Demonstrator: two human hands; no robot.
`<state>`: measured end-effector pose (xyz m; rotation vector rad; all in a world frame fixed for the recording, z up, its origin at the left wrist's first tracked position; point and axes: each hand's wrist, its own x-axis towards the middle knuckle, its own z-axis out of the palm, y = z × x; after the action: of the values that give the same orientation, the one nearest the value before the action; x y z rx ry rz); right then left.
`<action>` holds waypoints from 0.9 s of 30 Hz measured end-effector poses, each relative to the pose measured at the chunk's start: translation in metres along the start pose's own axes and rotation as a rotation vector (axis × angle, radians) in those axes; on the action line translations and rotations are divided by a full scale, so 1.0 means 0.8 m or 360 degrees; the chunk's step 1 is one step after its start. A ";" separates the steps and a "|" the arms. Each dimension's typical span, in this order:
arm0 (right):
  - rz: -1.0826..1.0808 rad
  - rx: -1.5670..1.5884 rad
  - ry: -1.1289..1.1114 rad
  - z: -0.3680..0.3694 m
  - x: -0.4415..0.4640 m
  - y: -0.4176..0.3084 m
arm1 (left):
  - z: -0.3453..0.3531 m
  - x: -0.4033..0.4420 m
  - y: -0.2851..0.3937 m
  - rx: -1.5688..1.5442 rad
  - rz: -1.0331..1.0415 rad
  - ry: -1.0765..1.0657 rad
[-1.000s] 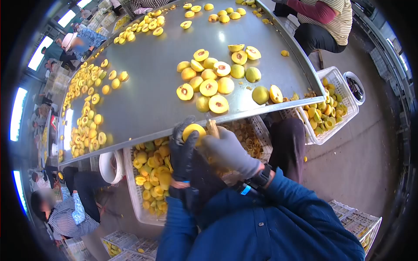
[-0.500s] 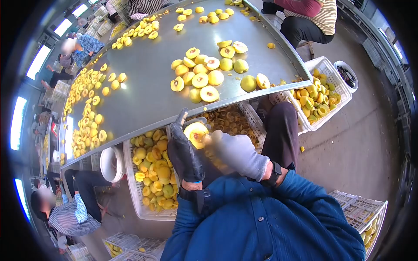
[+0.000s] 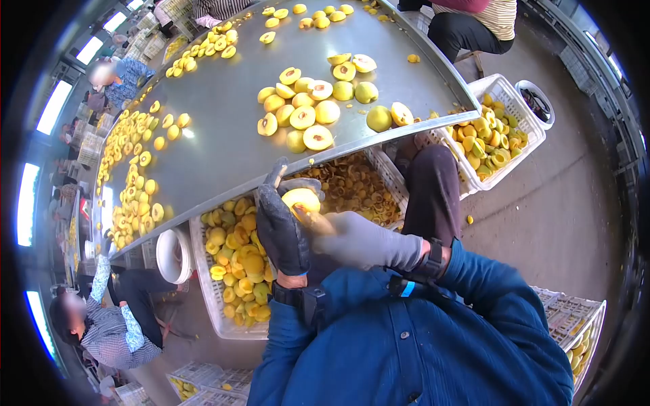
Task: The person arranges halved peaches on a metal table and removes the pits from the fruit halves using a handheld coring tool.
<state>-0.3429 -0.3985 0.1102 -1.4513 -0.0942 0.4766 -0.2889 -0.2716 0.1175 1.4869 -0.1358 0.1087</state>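
My left hand (image 3: 283, 227), in a dark glove, is closed around a yellow peach half (image 3: 301, 200), its cut side turned toward my right hand. My right hand (image 3: 362, 238), in a grey glove, grips a tool with a light-brown handle (image 3: 315, 222). The tool's front end meets the cut face of the fruit; its exact shape is hidden. Just beyond my hands, the metal table (image 3: 223, 135) carries a cluster of peach halves (image 3: 302, 117). Below the fruit, a crate of brown scraps (image 3: 355, 183) sits under the table edge.
A white crate of peach halves (image 3: 233, 325) stands left of my knees. Another white crate (image 3: 531, 145) of cut fruit is at the right, beside a white bucket (image 3: 547, 115). A second bucket (image 3: 169, 257) stands left. A co-worker (image 3: 112, 335) sits at lower left; others sit around the table.
The tool in my right hand has moved onto the fruit, and the peach half has turned in my left hand. The co-worker at lower left has raised an arm to the table.
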 end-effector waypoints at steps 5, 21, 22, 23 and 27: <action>0.0498 0.1532 -0.0769 -0.001 -0.004 -0.001 | -0.014 -0.002 0.002 -0.0100 -0.0167 -0.0068; -0.0133 -0.1615 0.0512 -0.095 0.034 0.142 | -0.127 0.014 -0.091 0.0068 0.0126 0.0502; -0.0080 -0.1507 0.0571 -0.102 0.035 0.151 | -0.164 0.019 -0.114 0.0532 0.0217 0.0578; -0.0095 -0.1497 0.0581 -0.105 0.035 0.164 | -0.197 0.026 -0.134 0.1004 0.0292 0.0643; -0.0216 -0.1547 0.0592 -0.098 0.031 0.171 | -0.203 0.109 -0.148 0.1356 0.0687 0.0478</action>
<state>-0.3281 -0.4561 -0.0378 -2.4421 -0.1344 0.0091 -0.1806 -0.1204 0.0021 2.2431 -0.1754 0.8164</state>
